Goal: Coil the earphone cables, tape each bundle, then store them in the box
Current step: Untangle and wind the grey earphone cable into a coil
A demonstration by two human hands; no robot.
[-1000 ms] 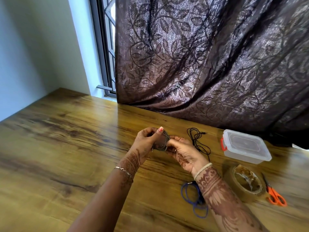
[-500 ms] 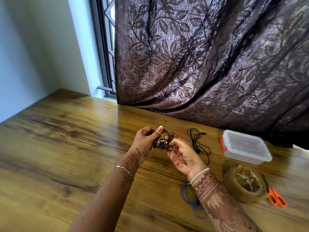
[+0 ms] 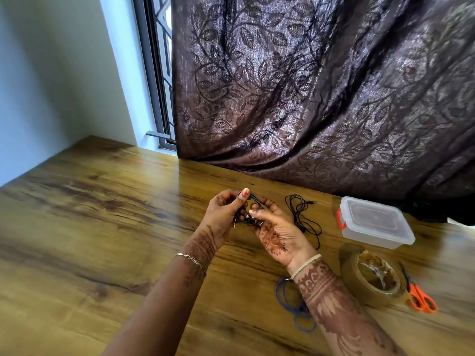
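Item 1: black earphone bundle (image 3: pixel 248 214), coiled, centre of frame, held above the table (image 3: pixel 102 227). Your left hand (image 3: pixel 223 219) pinches its upper loops and your right hand (image 3: pixel 276 232) grips its lower side, so both are clamped on it.
Item 2: loose black cable (image 3: pixel 302 217), on the wood just right of your hands.
Item 3: blue cable (image 3: pixel 293 307), lower centre, partly under your right forearm.
Item 4: clear lidded box (image 3: pixel 375 222), red latch, right.
Item 5: tape roll (image 3: pixel 372 278) and orange scissors (image 3: pixel 419 296), lower right, side by side.
The table's far edge meets the curtain (image 3: pixel 321 86); wood stretches wide to the left.
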